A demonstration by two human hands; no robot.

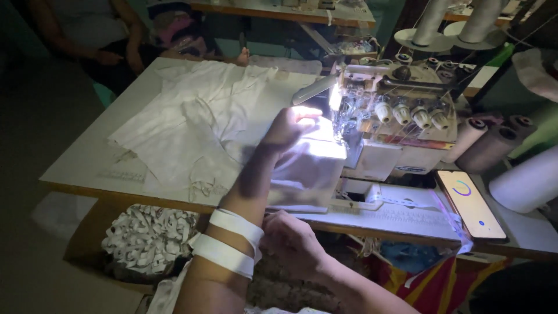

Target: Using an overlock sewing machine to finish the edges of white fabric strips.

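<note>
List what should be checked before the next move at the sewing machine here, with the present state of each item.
1. Left hand flat on the white fabric beside the needle area: ok.
2. Fingers clear of the needle: cannot tell, the lamp glare washes out that spot.
3. Right hand at the table's front edge, below the fabric: ok; what it grips cannot be told.
4. White tape wound around the left forearm, apart from the machine: ok.
5. Sewing machine lamp lit over the work: ok.
6. Phone lying right of the machine, off the fabric: ok.
</note>
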